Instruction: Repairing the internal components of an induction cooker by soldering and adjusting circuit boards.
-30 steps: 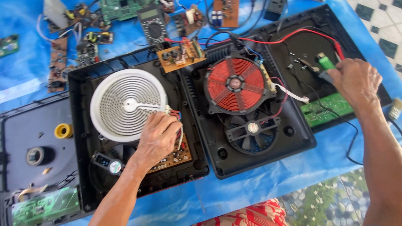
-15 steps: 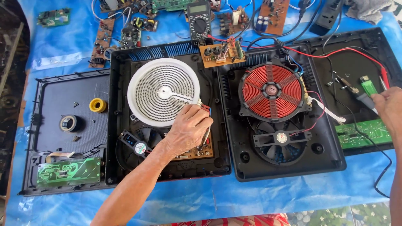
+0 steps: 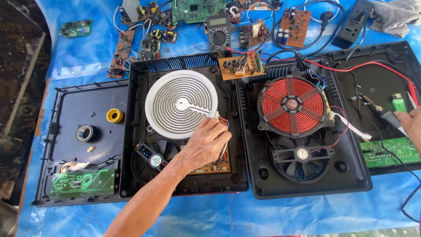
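With both cookers opened, the left hand (image 3: 206, 145) pinches wires beside the white coil (image 3: 181, 104) mid-frame, the right hand (image 3: 412, 125) gripping a probe (image 3: 380, 112) at the right edge.

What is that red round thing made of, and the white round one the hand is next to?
The red coil looks like glossy enamelled copper wire, wound in tight rings on a black plastic frame. The white heating disc looks matt and ceramic-like, with a thin wire spiral across it.

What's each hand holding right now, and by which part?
Right hand grips a soldering iron by its handle. Left hand pinches red wires beside the white heating coil.
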